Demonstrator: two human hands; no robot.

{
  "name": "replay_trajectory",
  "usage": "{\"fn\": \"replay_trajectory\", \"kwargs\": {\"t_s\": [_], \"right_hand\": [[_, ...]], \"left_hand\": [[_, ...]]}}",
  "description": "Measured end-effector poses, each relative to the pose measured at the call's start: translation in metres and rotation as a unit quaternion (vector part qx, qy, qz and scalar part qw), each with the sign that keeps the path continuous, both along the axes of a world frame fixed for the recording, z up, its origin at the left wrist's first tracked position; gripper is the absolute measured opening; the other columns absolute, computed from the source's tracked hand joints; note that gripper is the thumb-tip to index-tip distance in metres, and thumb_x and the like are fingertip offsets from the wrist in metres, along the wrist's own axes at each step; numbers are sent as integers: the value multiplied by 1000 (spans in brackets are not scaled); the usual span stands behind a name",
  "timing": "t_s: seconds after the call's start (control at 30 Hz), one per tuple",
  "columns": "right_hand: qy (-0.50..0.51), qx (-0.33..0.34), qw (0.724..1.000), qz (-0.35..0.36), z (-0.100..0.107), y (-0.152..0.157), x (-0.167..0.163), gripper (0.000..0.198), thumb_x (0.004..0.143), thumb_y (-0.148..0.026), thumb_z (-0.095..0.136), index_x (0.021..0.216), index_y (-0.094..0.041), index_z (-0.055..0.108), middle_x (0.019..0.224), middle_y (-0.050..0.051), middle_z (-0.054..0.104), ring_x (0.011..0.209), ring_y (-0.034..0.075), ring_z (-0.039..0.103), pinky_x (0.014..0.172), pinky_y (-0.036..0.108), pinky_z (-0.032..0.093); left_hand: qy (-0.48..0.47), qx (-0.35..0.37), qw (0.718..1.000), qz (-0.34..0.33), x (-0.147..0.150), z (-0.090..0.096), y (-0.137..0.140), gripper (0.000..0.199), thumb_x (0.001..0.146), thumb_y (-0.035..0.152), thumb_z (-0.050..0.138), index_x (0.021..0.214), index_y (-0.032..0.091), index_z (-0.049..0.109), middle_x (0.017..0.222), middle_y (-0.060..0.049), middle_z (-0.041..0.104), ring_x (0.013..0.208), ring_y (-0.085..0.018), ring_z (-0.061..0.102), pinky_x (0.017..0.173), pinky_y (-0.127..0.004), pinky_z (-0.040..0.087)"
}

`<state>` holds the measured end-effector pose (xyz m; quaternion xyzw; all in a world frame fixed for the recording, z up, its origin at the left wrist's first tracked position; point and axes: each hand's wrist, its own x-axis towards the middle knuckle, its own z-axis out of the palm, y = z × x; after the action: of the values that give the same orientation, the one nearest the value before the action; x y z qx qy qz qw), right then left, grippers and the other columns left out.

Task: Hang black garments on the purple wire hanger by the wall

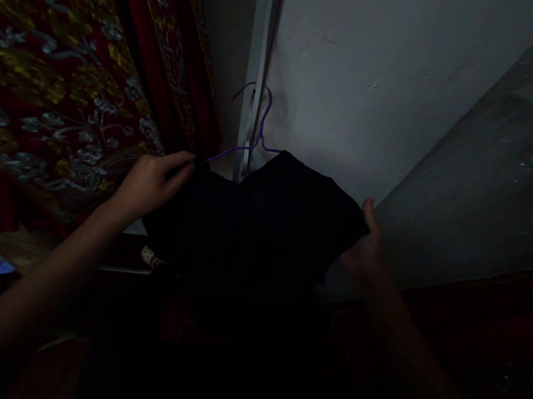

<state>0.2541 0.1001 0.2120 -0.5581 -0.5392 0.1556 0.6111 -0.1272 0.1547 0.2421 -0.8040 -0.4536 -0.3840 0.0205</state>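
Note:
A black short-sleeved shirt (pixel 262 226) hangs on a thin purple clothes hanger (pixel 265 118), whose hook reaches up in front of a narrow pale post. My left hand (pixel 152 183) pinches the shirt at its left shoulder, close to the hanger's arm. At the other side my right hand (pixel 365 242) is at the sleeve's end, thumb up along the edge and the fingers partly behind the cloth. The lower part of the shirt fades into darkness, so its hem cannot be made out.
To the left hangs red cloth (pixel 39 69) with gold and silver embroidery. A pale wall (pixel 367 74) stands behind, and clear plastic sheeting (pixel 521 152) covers the right side. A light-coloured clog with holes (pixel 150 256) and some clutter lie low on the left.

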Motion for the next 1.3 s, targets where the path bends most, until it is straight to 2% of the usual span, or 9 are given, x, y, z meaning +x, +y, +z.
{"fn": "replay_trajectory", "kwargs": {"t_s": [0.17, 0.37, 0.53, 0.63, 0.9, 1.03, 1.13, 1.23, 1.3], "right_hand": [[109, -81, 979, 153, 10, -5, -4, 51, 79, -73, 66, 84, -23, 71, 83, 7, 74, 86, 28, 72, 70, 40, 59], [191, 7, 980, 58, 24, -30, -26, 40, 89, -62, 61, 86, -22, 66, 76, 5, 70, 78, 25, 70, 62, 36, 55], [151, 29, 988, 12, -9, -65, -60, 42, 94, -60, 56, 74, -24, 55, 68, 1, 60, 65, 19, 59, 52, 29, 44], [156, 26, 986, 43, -21, -74, -78, 42, 96, -60, 53, 74, -24, 55, 70, 2, 60, 67, 18, 60, 55, 29, 46], [302, 20, 953, -28, -1, -61, -67, 31, 89, -55, 62, 85, -24, 63, 84, 6, 70, 78, 25, 69, 67, 38, 57], [217, 96, 970, -57, -22, -84, -76, 30, 93, -55, 58, 87, -27, 66, 77, 4, 66, 72, 24, 66, 63, 36, 52], [-11, 142, 984, 110, -42, -108, -88, 37, 94, -61, 53, 98, -28, 70, 76, 6, 67, 71, 25, 67, 63, 37, 52], [-227, 122, 879, 400, -51, -116, -91, 56, 94, -71, 43, 110, -25, 70, 80, 7, 70, 69, 24, 68, 59, 35, 51], [-271, 86, 844, 455, -52, -111, -86, 53, 97, -66, 42, 112, -22, 68, 85, 7, 72, 69, 21, 68, 60, 33, 51]], "left_hand": [[-60, 23, 998, 19, 22, 18, 7, 33, 96, 45, 53, 80, 21, 70, 72, -3, 68, 72, -21, 64, 67, -30, 47], [-140, 107, 982, -63, 56, 41, -20, 28, 96, 45, 59, 115, 27, 69, 129, -8, 65, 130, -28, 54, 101, -38, 49], [-228, -104, 953, -168, 64, 36, -48, 40, 100, 49, 52, 123, 20, 68, 118, -11, 73, 110, -25, 67, 95, -39, 55], [-273, -204, 915, -218, 69, 31, -55, 49, 97, 50, 57, 134, 19, 60, 133, -14, 68, 123, -28, 64, 97, -39, 55], [-271, -153, 924, -222, 74, 36, -82, 55, 96, 56, 57, 143, 27, 53, 150, -11, 56, 136, -31, 56, 109, -44, 51], [-303, -208, 894, -258, 75, 38, -89, 59, 97, 59, 53, 146, 28, 49, 146, -12, 59, 129, -29, 62, 103, -43, 54], [-341, -303, 851, -261, 71, 37, -89, 51, 99, 55, 50, 138, 24, 57, 135, -13, 66, 121, -29, 65, 97, -43, 57], [-374, -407, 803, -223, 55, 25, -94, 36, 97, 48, 52, 116, 23, 70, 99, -11, 73, 94, -24, 69, 80, -38, 59], [-354, -450, 799, -186, 38, 10, -103, 29, 94, 46, 58, 108, 25, 72, 76, -5, 65, 69, -18, 63, 62, -31, 54]]}}
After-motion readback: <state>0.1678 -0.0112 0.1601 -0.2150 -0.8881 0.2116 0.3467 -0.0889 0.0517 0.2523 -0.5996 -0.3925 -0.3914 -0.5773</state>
